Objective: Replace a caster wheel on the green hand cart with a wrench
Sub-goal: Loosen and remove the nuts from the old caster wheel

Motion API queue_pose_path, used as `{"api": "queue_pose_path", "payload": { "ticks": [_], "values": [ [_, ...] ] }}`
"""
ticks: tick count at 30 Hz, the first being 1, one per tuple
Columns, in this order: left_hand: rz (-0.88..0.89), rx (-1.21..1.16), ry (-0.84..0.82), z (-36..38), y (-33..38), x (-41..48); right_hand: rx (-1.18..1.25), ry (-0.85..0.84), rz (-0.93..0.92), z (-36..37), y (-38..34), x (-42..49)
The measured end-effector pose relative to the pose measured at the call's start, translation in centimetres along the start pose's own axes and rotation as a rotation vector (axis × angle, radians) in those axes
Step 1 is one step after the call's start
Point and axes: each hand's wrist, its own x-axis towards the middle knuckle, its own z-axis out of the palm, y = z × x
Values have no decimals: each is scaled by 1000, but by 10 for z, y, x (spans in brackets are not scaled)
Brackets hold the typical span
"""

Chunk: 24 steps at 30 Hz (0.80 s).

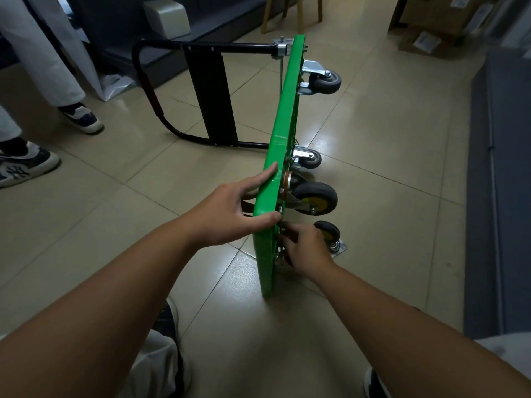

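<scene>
The green hand cart [283, 124] stands on its long edge on the tiled floor [382, 173], wheels facing right, black handle [209, 47] splayed out to the far left; the left hand [230, 214] holds the deck's near upper edge, forefinger and thumb spread along it, the other fingers hidden behind the deck; the right hand [307, 251] reaches to the underside at the near corner, fingers curled inward over something reddish, too hidden to tell what they pinch; a loose caster [329, 231] lies on the floor just beyond it, partly covered by the knuckles; a yellow-hubbed caster [314, 198] sits mounted above; two grey casters [324, 80] are farther off.
</scene>
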Motion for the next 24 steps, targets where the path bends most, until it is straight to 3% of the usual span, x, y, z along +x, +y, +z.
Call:
{"api": "queue_pose_path", "payload": {
  "ticks": [7,9,12,17,24],
  "values": [
    [-23,23,-8,0,4,1,-374,-201,30,-25,23,-20],
    [-27,21,-6,1,3,0,-382,-220,63,-40,17,-29],
    [-29,8,4,2,3,-1,-193,-163,37,-55,-6,-42],
    [-7,1,15,2,3,-2,426,-131,302,-56,-47,-54],
    [-8,-42,70,1,4,-4,572,-105,402,-53,-69,-45]
  ]
}}
